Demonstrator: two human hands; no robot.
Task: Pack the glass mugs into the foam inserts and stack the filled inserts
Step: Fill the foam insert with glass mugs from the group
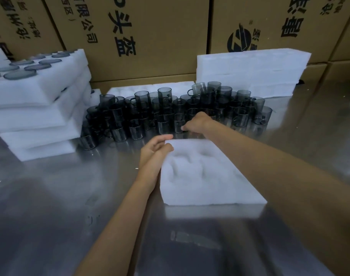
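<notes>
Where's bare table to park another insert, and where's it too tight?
Free: steel table left of the left hand, in front of the filled stack; also right of the empty insert, below the foam pile. Crowded: the mugs fill the strip behind the insert, where the right hand reaches.

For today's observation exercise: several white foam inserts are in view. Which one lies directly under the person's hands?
The single white foam insert lying alone on the steel table, its pockets empty, left hand gripping its far corner. The others sit in stacks farther back.
</notes>
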